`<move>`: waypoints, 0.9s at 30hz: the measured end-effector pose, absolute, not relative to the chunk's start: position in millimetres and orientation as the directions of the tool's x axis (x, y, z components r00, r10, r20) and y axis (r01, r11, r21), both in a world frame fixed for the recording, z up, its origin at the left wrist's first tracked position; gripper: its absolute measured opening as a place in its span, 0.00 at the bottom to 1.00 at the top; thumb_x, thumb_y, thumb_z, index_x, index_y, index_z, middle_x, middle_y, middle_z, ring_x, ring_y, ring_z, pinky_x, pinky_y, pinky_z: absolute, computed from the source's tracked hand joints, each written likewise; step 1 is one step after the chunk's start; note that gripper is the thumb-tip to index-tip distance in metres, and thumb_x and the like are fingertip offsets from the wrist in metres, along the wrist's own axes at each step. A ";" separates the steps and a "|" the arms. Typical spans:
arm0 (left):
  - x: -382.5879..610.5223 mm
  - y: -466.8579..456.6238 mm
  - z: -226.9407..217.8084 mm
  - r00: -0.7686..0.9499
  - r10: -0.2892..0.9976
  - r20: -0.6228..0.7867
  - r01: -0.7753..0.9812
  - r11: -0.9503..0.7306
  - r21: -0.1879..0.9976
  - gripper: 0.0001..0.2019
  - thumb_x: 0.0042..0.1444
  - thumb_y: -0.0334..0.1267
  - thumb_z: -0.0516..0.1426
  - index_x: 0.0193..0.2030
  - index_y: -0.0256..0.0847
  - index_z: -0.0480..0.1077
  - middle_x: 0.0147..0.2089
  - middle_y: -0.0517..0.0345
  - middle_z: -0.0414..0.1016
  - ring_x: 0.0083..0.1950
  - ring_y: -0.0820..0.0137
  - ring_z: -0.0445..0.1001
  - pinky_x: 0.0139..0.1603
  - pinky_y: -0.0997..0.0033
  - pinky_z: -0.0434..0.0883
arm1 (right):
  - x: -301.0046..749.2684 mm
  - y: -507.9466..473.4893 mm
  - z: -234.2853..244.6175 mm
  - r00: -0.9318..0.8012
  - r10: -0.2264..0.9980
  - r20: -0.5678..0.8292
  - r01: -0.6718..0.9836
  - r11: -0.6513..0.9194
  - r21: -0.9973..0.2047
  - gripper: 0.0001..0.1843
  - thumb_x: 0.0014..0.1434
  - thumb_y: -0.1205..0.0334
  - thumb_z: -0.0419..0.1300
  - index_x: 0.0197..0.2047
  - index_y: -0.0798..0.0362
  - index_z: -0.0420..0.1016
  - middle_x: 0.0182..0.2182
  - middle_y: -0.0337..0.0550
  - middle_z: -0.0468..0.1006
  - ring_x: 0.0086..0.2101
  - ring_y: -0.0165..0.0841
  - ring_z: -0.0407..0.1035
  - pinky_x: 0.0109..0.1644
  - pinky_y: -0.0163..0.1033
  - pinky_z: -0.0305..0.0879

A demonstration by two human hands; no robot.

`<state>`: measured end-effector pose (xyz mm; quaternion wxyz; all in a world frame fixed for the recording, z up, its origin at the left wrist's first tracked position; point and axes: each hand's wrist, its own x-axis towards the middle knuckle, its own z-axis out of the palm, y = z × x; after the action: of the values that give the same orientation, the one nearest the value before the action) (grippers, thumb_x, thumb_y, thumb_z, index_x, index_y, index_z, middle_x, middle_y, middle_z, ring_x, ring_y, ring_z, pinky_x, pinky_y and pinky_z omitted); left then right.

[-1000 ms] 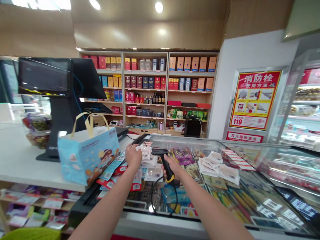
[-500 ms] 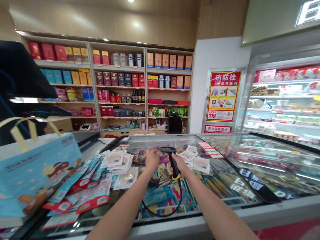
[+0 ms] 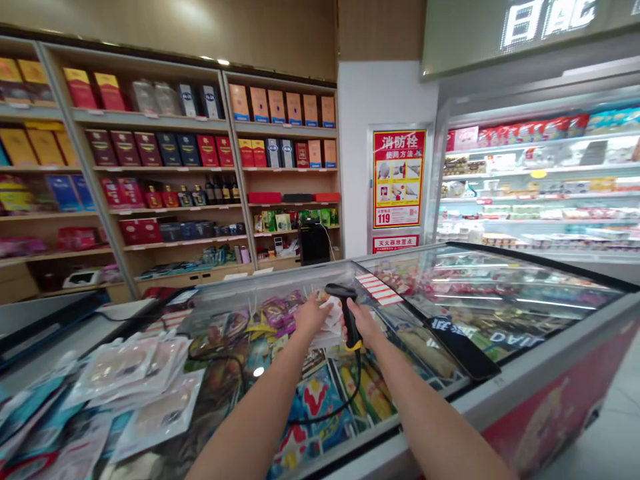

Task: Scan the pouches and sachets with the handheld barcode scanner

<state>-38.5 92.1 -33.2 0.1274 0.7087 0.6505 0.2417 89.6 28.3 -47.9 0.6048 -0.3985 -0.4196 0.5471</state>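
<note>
- Barcode scanner [image 3: 350, 320]: in the head view it's about 5 o'clock from centre, right hand [image 3: 365, 325] wrapped snugly round the handle.
- Left hand [image 3: 309, 320] is just beside it at 9 o'clock, by some white packets [image 3: 327, 327]; can't tell if it's pinching one.
- More white packs [image 3: 140, 363] around 8 o'clock, on the freezer [image 3: 505, 381] glass.

We see two uncovered arms: the left forearm [image 3: 260, 400] and the right forearm [image 3: 417, 400] are bare from the wrists to the lower edge of the view. Both look smooth in outline, broad near that edge and tapering to narrower wrists. The left hand [image 3: 309, 319] and the right hand [image 3: 365, 323] are bare too, their finer details too small for us to tell.
</note>
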 end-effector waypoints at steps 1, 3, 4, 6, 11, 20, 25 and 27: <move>-36.9 94.6 -35.6 0.037 0.987 0.156 0.877 -0.107 0.468 0.30 0.50 0.53 0.55 0.58 0.42 0.62 0.49 0.44 0.75 0.54 0.55 0.71 0.51 0.59 0.63 | 90.3 28.4 -48.0 0.048 0.996 0.078 -0.326 0.089 -0.941 0.25 0.49 0.37 0.58 0.33 0.52 0.62 0.15 0.31 0.68 0.12 0.25 0.61 0.14 0.31 0.61; -35.9 97.7 -40.0 0.052 0.991 0.120 0.903 -0.098 0.418 0.29 0.48 0.54 0.56 0.56 0.42 0.64 0.48 0.42 0.75 0.53 0.52 0.71 0.52 0.54 0.62 | 91.5 28.6 -47.7 0.051 0.995 0.089 -0.323 0.100 -0.941 0.26 0.48 0.37 0.58 0.34 0.53 0.63 0.15 0.31 0.68 0.12 0.25 0.61 0.14 0.31 0.62; -36.1 98.0 -41.5 0.064 0.990 0.122 0.911 -0.108 0.398 0.28 0.48 0.53 0.56 0.54 0.42 0.66 0.48 0.42 0.75 0.53 0.52 0.71 0.53 0.51 0.61 | 92.0 28.7 -47.4 0.055 0.995 0.089 -0.323 0.102 -0.941 0.26 0.48 0.37 0.58 0.34 0.53 0.63 0.15 0.31 0.69 0.12 0.25 0.61 0.14 0.31 0.62; -36.8 96.3 -42.0 0.088 0.983 0.161 0.922 -0.141 0.360 0.24 0.48 0.52 0.57 0.50 0.43 0.69 0.48 0.43 0.75 0.54 0.52 0.70 0.55 0.47 0.58 | 92.6 29.1 -47.1 0.064 0.994 0.087 -0.322 0.103 -0.941 0.27 0.47 0.37 0.59 0.35 0.53 0.63 0.15 0.31 0.69 0.12 0.25 0.61 0.13 0.31 0.62; -39.5 92.6 -31.9 0.087 0.946 0.313 0.915 -0.200 0.351 0.22 0.43 0.45 0.63 0.46 0.41 0.71 0.48 0.44 0.75 0.53 0.55 0.70 0.55 0.51 0.60 | 92.7 29.6 -48.3 0.070 0.992 0.105 -0.304 0.121 -0.945 0.28 0.45 0.35 0.59 0.35 0.53 0.63 0.15 0.31 0.68 0.12 0.25 0.61 0.13 0.32 0.62; -68.3 138.7 -49.4 -0.167 0.912 0.375 0.354 -0.300 0.886 0.08 0.47 0.34 0.57 0.35 0.36 0.71 0.32 0.53 0.77 0.34 0.66 0.74 0.36 0.70 0.69 | 93.9 28.2 -48.1 0.070 0.994 0.083 -0.348 0.103 -0.932 0.25 0.50 0.38 0.57 0.35 0.53 0.65 0.15 0.33 0.69 0.12 0.26 0.61 0.13 0.32 0.62; -71.3 149.1 -63.8 -0.334 0.875 0.352 0.042 -0.359 0.932 0.11 0.47 0.36 0.55 0.37 0.35 0.71 0.34 0.51 0.77 0.34 0.67 0.74 0.37 0.69 0.70 | 92.1 25.0 -48.5 -0.019 0.999 0.048 -0.292 0.041 -0.956 0.26 0.48 0.36 0.58 0.32 0.53 0.63 0.15 0.34 0.69 0.12 0.26 0.61 0.13 0.32 0.62; -70.6 147.9 -63.6 -0.348 0.869 0.353 0.037 -0.363 0.931 0.11 0.45 0.37 0.57 0.35 0.35 0.72 0.33 0.51 0.77 0.33 0.67 0.74 0.36 0.69 0.70 | 91.9 23.9 -49.5 -0.057 0.998 0.033 -0.273 0.016 -0.962 0.27 0.48 0.37 0.58 0.35 0.53 0.64 0.15 0.33 0.69 0.12 0.26 0.61 0.13 0.32 0.62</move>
<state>-70.6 147.9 -63.6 0.3094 0.4801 0.4718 0.6717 91.9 23.9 -49.5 0.5547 -0.4050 -0.4477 0.5726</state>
